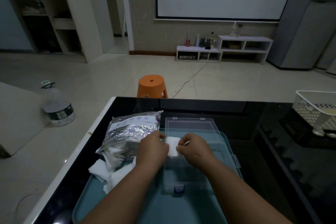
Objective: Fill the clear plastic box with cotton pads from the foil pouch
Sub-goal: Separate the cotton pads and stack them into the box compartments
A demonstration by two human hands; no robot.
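Note:
The clear plastic box [192, 176] lies open on a teal tray [196, 205], its lid [190, 123] folded back flat. My left hand [153, 148] and my right hand [194, 149] pinch a white stack of cotton pads [172, 146] between them, above the far end of the box. The silver foil pouch [129, 131] lies to the left, its mouth toward me. Loose cotton pads [107, 169] spill from it onto the tray's left edge.
The tray sits on a black glass table [272, 160] with a white rim. A white perforated basket [316, 109] stands at the far right. Beyond the table are an orange stool [151, 86] and a large water bottle [58, 105] on the floor.

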